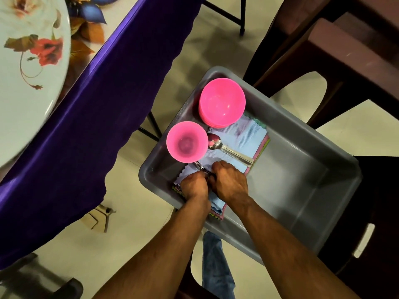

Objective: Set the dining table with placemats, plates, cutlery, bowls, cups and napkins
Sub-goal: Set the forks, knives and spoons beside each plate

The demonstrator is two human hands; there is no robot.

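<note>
Both our hands meet low in the bin (302, 190): left hand (194, 185) and right hand (231, 182) pinch a fork (199, 166) lying on the napkins (244, 137), beside a spoon (226, 147), cup (186, 141) and bowls (222, 103). We judge cutlery is being gathered; next, lift it to the desk (86, 104), where a plate (28, 72) waits.

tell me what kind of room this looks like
Probably a home dining area. A table draped in purple cloth holds a floral plate, dark chairs stand on the tiled floor, and a grey tub holds pink bowls, a cup, a spoon and folded napkins.
</note>
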